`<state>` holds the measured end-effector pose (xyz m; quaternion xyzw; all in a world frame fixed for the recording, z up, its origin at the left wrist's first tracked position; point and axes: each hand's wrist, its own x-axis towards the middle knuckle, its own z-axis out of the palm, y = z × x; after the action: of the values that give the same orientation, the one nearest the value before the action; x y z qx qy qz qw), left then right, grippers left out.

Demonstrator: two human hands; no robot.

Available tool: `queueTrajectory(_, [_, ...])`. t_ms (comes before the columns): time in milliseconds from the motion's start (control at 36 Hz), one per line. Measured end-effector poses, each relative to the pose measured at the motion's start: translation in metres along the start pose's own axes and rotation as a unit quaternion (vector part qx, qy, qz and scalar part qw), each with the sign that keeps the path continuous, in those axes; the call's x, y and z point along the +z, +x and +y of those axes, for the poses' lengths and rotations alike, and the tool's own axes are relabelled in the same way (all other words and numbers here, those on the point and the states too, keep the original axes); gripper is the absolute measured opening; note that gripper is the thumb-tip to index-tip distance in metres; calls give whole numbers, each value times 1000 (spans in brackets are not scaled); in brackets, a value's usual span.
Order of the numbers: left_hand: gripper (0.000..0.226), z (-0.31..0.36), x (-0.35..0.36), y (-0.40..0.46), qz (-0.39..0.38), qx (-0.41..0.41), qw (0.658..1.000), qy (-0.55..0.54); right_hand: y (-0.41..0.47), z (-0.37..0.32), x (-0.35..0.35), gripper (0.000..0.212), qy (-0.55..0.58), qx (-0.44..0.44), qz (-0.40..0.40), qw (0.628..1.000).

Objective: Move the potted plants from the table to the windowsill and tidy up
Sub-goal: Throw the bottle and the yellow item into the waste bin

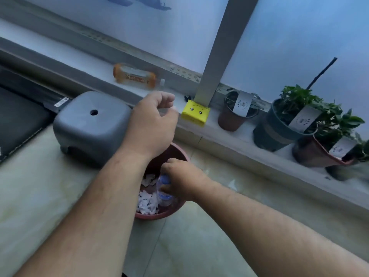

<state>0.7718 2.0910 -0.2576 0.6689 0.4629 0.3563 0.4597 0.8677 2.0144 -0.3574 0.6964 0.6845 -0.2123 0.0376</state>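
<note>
While right hand [180, 176] grips 1 bottle [164, 193], left hand [153, 120] curls empty (3 pots [273, 128] visible).

Both bare forearms reach forward from the near edge. The left hand [152, 124] is raised higher, its back facing up, the fingers curled loosely inward and holding nothing. The right hand [180, 177] is lower and to the right, turned down, its fingers closed in a grip.

Both forearms are bare to the frame edge, each grip without gloves, rings or watch.
</note>
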Motion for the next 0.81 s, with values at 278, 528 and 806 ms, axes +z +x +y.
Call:
queueTrajectory(278, [25, -12, -7, 8, -15, -18, 999, -27, 8, 15, -15, 42, -64, -6, 8, 998])
queueTrajectory(528, [29, -13, 4, 13, -13, -22, 1000, -12, 34, 91, -71, 44, -7, 145, 142, 979])
queueTrajectory(806, [33, -22, 17, 17, -27, -18, 999, 33, 75, 145, -66, 46, 10, 236, 138, 962])
